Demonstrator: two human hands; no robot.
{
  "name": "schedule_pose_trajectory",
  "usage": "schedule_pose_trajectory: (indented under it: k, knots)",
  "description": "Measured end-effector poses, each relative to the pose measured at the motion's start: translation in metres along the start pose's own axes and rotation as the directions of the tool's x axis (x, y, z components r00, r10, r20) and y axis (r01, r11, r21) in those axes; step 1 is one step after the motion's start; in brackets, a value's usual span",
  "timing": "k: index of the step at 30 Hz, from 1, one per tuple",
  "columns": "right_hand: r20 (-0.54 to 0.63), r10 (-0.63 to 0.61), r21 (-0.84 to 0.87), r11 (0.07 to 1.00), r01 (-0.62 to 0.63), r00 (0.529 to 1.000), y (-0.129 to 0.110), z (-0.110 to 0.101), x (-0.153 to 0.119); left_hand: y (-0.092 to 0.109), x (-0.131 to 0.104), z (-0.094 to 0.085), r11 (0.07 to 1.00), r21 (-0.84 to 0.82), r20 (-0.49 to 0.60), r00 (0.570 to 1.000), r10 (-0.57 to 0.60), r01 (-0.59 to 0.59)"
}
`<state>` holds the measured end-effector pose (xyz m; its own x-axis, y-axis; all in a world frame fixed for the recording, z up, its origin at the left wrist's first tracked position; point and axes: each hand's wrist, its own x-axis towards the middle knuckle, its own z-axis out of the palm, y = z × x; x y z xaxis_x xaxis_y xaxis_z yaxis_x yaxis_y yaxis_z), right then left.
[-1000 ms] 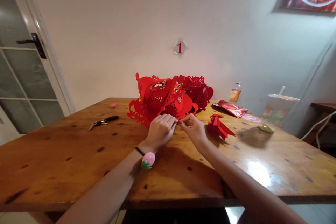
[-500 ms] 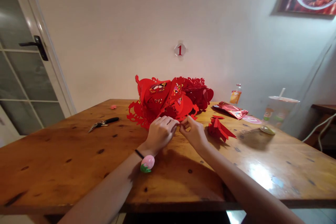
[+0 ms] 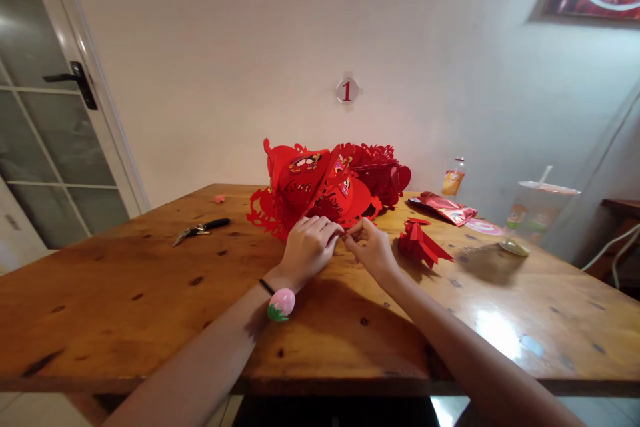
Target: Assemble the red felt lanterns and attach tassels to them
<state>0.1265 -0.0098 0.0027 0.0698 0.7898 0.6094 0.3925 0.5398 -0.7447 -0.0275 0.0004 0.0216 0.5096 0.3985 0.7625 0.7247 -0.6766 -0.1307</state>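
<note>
A large red cut-out decoration [image 3: 305,180] with printed figures lies at the middle of the wooden table, against a darker red one [image 3: 383,177] at its right. At its front edge, my left hand [image 3: 311,247] is closed, fingertips pinched together, a band with a pink and green ornament on the wrist. My right hand [image 3: 369,247] meets it fingertip to fingertip, also in a pinch. Whatever is between the fingertips is too small to make out. Right of my right hand sits a small folded red piece [image 3: 423,243].
Black-handled pliers [image 3: 203,229] and a small pink scrap [image 3: 219,199] lie on the table [image 3: 150,307] at the left. At the right are a red packet [image 3: 447,208], a round pink-and-white card [image 3: 484,227], a bottle [image 3: 454,178] and a large lidded cup with a straw [image 3: 539,210].
The view has shifted slightly, so the objects sit a little further right in it. Both hands remain pinched together at the decoration's front edge.
</note>
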Motion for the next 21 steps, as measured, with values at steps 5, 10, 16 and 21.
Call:
schedule_pose_trajectory:
  k: [5,10,16,21]
  knots:
    - [0.099,0.124,0.205,0.968,-0.142,0.987,0.003,0.000,0.000,0.001,0.000,0.000,1.000,0.008,-0.001,1.000,-0.013,0.013]
    - [0.157,0.206,0.315,0.916,-0.247,0.966,0.001,0.000,-0.001,0.000,-0.001,-0.001,1.000,0.015,0.026,1.000,-0.015,0.014]
    - [0.205,0.252,0.442,0.839,-0.319,0.946,-0.002,-0.003,-0.001,0.007,-0.001,-0.003,0.999,-0.048,0.001,1.000,0.002,-0.002]
    - [0.191,0.308,0.474,0.802,-0.362,0.932,-0.005,-0.005,-0.001,0.014,-0.002,-0.004,0.991,0.028,0.121,0.983,-0.135,0.132]
